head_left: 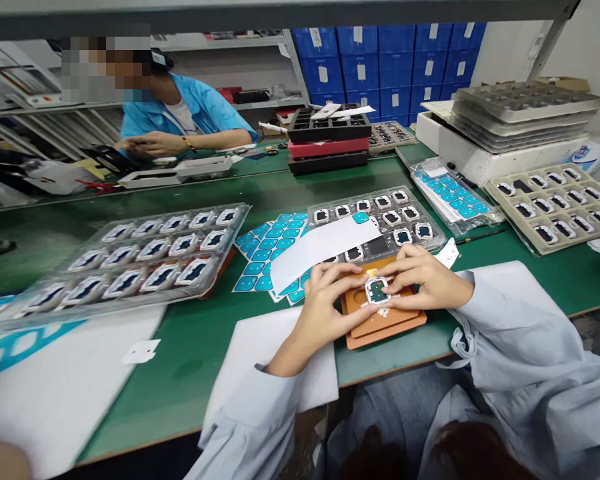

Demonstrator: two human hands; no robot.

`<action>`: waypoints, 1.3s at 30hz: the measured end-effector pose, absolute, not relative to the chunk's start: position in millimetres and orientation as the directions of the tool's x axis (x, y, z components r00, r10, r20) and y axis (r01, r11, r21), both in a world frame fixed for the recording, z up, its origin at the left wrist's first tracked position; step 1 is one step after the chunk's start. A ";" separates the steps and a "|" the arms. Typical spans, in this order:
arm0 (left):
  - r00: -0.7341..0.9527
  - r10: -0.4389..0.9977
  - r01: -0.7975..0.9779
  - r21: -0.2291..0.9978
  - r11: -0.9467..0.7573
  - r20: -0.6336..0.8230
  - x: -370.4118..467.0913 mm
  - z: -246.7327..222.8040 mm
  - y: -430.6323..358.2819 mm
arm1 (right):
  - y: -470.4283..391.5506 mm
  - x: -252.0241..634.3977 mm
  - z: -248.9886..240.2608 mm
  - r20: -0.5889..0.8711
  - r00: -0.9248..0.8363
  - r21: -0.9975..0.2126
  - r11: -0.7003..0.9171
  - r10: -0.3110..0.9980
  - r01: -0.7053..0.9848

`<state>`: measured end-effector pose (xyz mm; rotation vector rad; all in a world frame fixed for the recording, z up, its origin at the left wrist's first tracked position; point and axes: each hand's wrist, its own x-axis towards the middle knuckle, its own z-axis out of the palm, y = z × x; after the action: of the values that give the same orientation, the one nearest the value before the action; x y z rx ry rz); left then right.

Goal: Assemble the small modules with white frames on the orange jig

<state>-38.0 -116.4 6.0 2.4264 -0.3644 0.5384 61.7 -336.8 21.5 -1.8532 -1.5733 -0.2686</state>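
Note:
Between my two hands is a small white square frame [378, 290] with a dark green centre, over an orange block [386, 327] at the table's front edge. My left hand [330, 303] holds the frame's left side, fingers bent and thumb beneath its lower edge. On the other side my right hand [423, 279] has its fingertips on the frame's right side. Just behind the hands, a clear tray [433, 230] carries several similar frames. A white strip [325, 250] lies across that tray's left part and over sheets of blue stickers [255, 268].
Another clear tray [175, 293] of frames stands left, a beige tray [545, 230] right. Black and red trays [329, 147] are stacked at the back. Across the table sits a person in a blue shirt [197, 100]. White foam sheets [250, 340] lie near the front edge.

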 end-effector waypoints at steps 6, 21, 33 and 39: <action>0.915 -0.138 -0.372 0.660 -0.653 0.379 -34.3 4.2 -109.7 | -336.0 66.6 19.0 0.583 0.251 -0.402 0.005 0.773 0.916; 0.823 -0.340 -0.535 0.418 -0.734 0.455 -42.8 5.5 -116.6 | -326.8 66.1 8.3 0.284 0.513 -0.957 0.210 0.810 0.198; 0.852 0.254 0.039 0.428 -0.903 0.458 -8.4 -7.7 -92.6 | -327.6 86.9 7.7 0.362 0.792 -0.932 0.218 0.491 0.291; 0.925 0.276 0.176 0.350 -0.920 0.260 -3.8 -7.0 -92.5 | -334.1 98.9 7.0 0.488 0.755 -0.764 -0.204 0.437 0.612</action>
<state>-3.8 -92.5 -7.0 2.7610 0.3333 0.4398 98.9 -334.1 7.0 -1.8410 -0.8112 -0.1966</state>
